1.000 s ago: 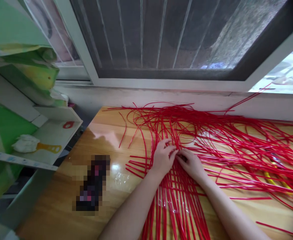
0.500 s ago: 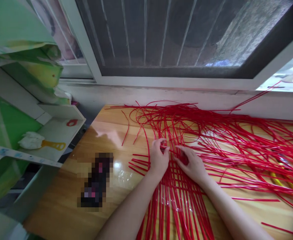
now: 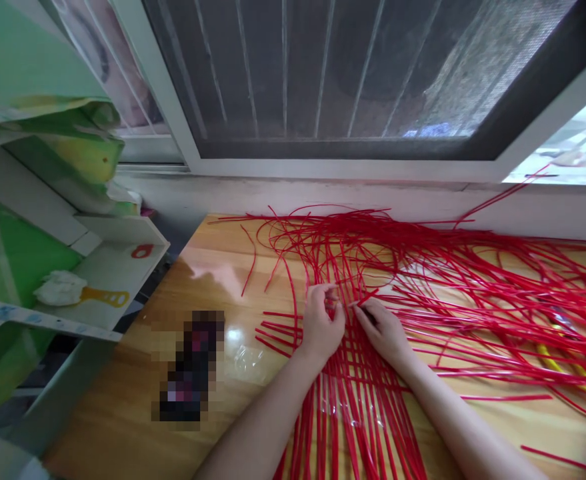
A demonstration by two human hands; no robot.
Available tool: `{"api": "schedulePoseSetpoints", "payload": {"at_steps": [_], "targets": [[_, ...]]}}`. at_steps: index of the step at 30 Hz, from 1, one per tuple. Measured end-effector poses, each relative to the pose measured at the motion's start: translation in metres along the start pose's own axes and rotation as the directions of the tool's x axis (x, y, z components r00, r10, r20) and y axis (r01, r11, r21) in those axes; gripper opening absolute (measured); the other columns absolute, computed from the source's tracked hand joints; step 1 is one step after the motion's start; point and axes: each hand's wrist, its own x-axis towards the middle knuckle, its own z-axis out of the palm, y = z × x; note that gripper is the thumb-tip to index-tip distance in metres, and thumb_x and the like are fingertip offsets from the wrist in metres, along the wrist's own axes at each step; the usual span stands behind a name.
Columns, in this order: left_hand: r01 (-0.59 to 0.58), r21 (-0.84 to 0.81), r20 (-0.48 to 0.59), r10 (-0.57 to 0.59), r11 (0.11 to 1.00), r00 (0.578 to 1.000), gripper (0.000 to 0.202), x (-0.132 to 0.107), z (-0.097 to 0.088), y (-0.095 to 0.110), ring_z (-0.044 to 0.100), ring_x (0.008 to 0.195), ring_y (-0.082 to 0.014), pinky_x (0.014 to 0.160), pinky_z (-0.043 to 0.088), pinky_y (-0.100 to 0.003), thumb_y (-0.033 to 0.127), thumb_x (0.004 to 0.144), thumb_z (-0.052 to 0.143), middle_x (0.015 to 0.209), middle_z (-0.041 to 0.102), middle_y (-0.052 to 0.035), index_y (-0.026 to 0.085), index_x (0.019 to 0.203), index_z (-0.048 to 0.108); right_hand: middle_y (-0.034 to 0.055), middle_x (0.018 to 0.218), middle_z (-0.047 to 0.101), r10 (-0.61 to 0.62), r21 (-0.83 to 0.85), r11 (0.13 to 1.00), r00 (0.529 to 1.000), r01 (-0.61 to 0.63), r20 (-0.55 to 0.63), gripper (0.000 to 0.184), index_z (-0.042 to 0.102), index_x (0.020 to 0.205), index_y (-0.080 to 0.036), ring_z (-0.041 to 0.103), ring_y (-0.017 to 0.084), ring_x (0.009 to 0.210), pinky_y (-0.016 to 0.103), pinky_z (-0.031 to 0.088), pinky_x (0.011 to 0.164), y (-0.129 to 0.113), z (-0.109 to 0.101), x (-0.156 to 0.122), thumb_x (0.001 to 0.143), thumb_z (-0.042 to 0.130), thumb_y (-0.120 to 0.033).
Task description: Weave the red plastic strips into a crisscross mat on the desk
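A partly woven lattice of red plastic strands (image 3: 345,353) lies on the wooden table, its long strands running toward me under clear tape. Over its far part, my left hand (image 3: 324,321) is closed, thumb and fingers curled together round a red strand. My right hand (image 3: 385,333) is beside it on the right, pinching a short stretch of red strand (image 3: 369,297) that angles up from its fingertips. The hands are a small gap apart. Palms and some fingertips are hidden, so exactly how each strand is gripped is hard to see.
A tangled heap of loose red strands (image 3: 373,227) spreads along the back and right. Yellow-handled tools (image 3: 553,357) lie partly under it. On the left are a blurred-out dark object (image 3: 193,367) and crumpled clear plastic (image 3: 249,359). A window (image 3: 323,167) stands behind, a shelf (image 3: 107,280) at left.
My right fingers have closed into a pinch, and a strand now sticks up at an angle from them. My left hand has shifted slightly right and turned. The view has moved a little.
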Motion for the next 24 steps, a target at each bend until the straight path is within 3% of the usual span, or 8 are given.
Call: {"api": "schedulePoseSetpoints", "payload": {"at_steps": [8, 13, 19, 24], "targets": [[-0.065, 0.327, 0.098, 0.034, 0.943, 0.995, 0.032, -0.005, -0.002, -0.014, 0.048, 0.095, -0.0186, 0.087, 0.04, -0.038, 0.006, 0.071, 0.048, 0.097, 0.054, -0.005, 0.019, 0.1, 0.048, 0.0039, 0.072, 0.059, 0.093, 0.104, 0.99, 0.995, -0.095, 0.024, 0.027, 0.059, 0.077, -0.019, 0.055, 0.018, 0.071, 0.029, 0.043, 0.067, 0.006, -0.002, 0.004, 0.085, 0.042, -0.038], [-0.068, 0.469, 0.184, -0.022, 0.881, 0.983, 0.026, -0.004, -0.002, -0.014, 0.045, 0.098, -0.0217, 0.088, 0.037, -0.04, 0.018, 0.07, 0.057, 0.098, 0.051, -0.0049, 0.021, 0.096, 0.053, 0.0026, 0.068, 0.057, 0.149, 0.132, 0.98, 0.989, -0.15, 0.017, 0.03, 0.057, 0.071, -0.019, 0.054, 0.017, 0.067, 0.028, 0.042, 0.064, 0.008, -0.004, 0.004, 0.084, 0.042, -0.041], [-0.07, 0.554, 0.223, -0.068, 0.829, 0.972, 0.02, -0.003, 0.0, -0.012, 0.043, 0.098, -0.0232, 0.085, 0.035, -0.04, 0.025, 0.072, 0.057, 0.098, 0.049, -0.0057, 0.022, 0.092, 0.056, 0.0028, 0.07, 0.057, 0.14, 0.175, 0.975, 0.99, -0.136, -0.014, 0.026, 0.059, 0.073, -0.019, 0.054, 0.017, 0.068, 0.029, 0.043, 0.066, 0.006, -0.006, 0.002, 0.083, 0.046, -0.04], [-0.057, 0.573, 0.21, -0.079, 0.818, 0.975, 0.022, -0.004, 0.002, -0.014, 0.042, 0.096, -0.0235, 0.085, 0.035, -0.041, 0.028, 0.07, 0.059, 0.096, 0.047, -0.0056, 0.022, 0.091, 0.056, 0.0027, 0.071, 0.057, 0.083, 0.191, 0.977, 0.995, -0.091, 0.049, 0.026, 0.064, 0.074, -0.02, 0.054, 0.016, 0.07, 0.028, 0.043, 0.066, 0.002, -0.007, 0.001, 0.082, 0.047, -0.037]]}}
